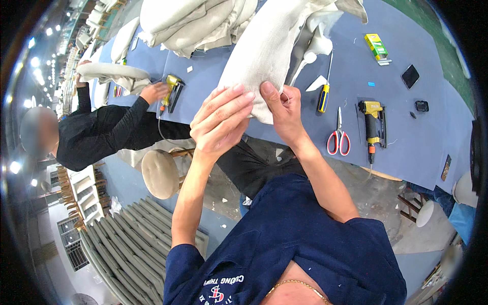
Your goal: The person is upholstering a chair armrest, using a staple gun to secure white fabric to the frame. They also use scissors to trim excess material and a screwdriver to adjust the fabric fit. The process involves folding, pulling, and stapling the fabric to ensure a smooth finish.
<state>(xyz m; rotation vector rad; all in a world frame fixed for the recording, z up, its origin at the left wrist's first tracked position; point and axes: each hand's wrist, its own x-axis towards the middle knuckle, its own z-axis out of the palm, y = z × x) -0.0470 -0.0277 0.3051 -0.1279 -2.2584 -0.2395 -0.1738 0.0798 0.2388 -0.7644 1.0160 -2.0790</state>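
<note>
A long, curved piece covered in beige fabric (264, 56) rises from my hands toward the top of the view, its loose cloth edge hanging at the right. My left hand (222, 121) grips the near end from the left, fingers stretched over the cloth and thumb hidden. On the other side, my right hand (285, 109) pinches the same end, thumb on top and fingers curled behind. To the right of that hand lie a yellow-and-blue screwdriver (324, 99), red-handled scissors (339, 136) and a black-and-yellow staple gun (373, 124), all on the blue table.
Beige covered pieces (198, 23) are piled at the back. A green-yellow box (376, 47), a phone (410, 76) and a small black case (421, 105) lie at the right. Leftward, a co-worker's hand (154, 92) nears another staple gun (174, 91). A round stool (160, 174) stands below.
</note>
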